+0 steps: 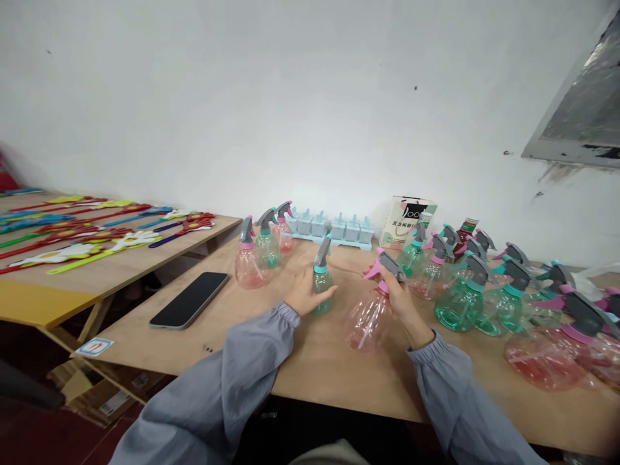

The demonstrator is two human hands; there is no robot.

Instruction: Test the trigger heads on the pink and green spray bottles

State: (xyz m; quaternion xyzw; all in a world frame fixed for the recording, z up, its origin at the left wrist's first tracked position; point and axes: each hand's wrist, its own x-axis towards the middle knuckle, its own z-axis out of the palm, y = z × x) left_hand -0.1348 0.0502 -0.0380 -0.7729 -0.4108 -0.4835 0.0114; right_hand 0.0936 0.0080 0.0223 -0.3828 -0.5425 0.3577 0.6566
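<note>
My left hand point(306, 292) is at a green spray bottle point(323, 279) with a grey and teal trigger head, its thumb across the front of the body and its other fingers mostly hidden. That bottle stands upright on the wooden table point(334, 387). In my right hand point(401, 298) is a pink spray bottle point(369, 323), gripped at its grey and pink trigger head and leaning slightly. Left of my hands stand a pink bottle point(250, 266), a green bottle point(268, 245) and another pink bottle point(283, 231) further back.
Several more pink and green spray bottles point(460, 303) crowd the right side. A black phone point(190, 300) lies at the left. Pale blue popsicle moulds point(334, 229) and a printed paper box point(405, 223) stand by the wall. Colourful hand-shaped sticks point(87, 242) cover a neighbouring table.
</note>
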